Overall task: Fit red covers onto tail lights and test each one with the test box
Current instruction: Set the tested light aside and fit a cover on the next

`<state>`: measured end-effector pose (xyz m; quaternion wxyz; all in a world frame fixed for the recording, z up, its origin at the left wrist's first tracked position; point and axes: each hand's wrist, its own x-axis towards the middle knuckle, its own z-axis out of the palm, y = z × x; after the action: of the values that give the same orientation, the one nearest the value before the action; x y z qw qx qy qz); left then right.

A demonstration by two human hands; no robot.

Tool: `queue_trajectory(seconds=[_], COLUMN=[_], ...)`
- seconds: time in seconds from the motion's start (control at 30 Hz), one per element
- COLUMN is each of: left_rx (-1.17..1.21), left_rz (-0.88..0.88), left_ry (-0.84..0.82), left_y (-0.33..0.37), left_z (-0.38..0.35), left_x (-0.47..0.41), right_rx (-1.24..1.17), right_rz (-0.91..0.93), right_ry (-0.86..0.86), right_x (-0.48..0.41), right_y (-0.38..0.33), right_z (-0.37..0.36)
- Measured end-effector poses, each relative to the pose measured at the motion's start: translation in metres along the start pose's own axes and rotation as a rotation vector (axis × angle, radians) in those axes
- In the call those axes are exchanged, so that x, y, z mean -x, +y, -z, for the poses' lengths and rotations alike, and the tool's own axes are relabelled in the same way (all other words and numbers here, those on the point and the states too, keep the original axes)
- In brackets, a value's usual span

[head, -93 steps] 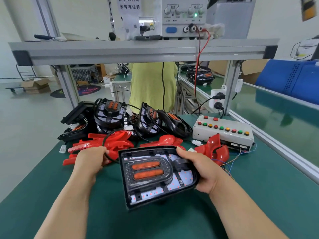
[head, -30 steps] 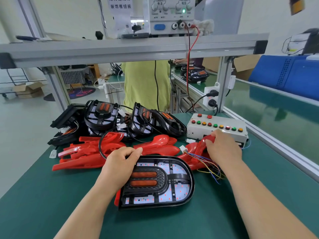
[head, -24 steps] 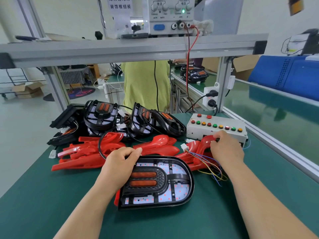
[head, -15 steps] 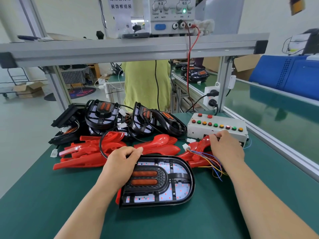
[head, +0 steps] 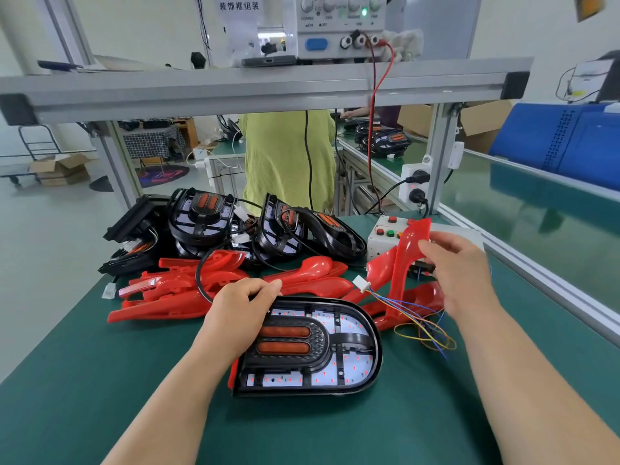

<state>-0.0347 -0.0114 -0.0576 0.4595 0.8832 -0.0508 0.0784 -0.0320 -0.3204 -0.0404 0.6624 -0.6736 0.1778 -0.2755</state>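
Cover pickup: your right hand has lifted a red cover off the pile, w/ the tail light pinned by your left.

Half a sec ago that cover lay low by the test box; now it's raised, standing on edge, pinched between your thumb and fingers, hiding part of the box behind it. Left hand hasn't shifted: fingers curled over the lamp's top-left rim, pressing it flat on the green mat, just below that hand. Loose harness wires trail under your right wrist, connector unplugged, so fitting likely comes next, test after. Sign overhead reads "装饰框组装"; supply knobs marked "COARSE", other labels too small to read.
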Motion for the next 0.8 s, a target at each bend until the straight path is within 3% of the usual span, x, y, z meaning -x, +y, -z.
queue_trajectory(seconds=[0.27, 0.67, 0.8], left_rx=[-0.006, 0.034, 0.047], left_rz=[-0.004, -0.047, -0.097], left_ry=[-0.014, 0.024, 0.128], left_y=[0.002, 0.01, 0.011], left_z=[0.001, 0.002, 0.001], left_x=[0.001, 0.004, 0.005], right_rx=[0.149, 0.119, -0.057], right_rz=[0.33, 0.267, 0.134], right_ry=[0.099, 0.223, 0.173], right_x=[0.017, 0.021, 0.024], right_y=[-0.026, -0.017, -0.014], right_z=[0.0, -0.02, -0.024])
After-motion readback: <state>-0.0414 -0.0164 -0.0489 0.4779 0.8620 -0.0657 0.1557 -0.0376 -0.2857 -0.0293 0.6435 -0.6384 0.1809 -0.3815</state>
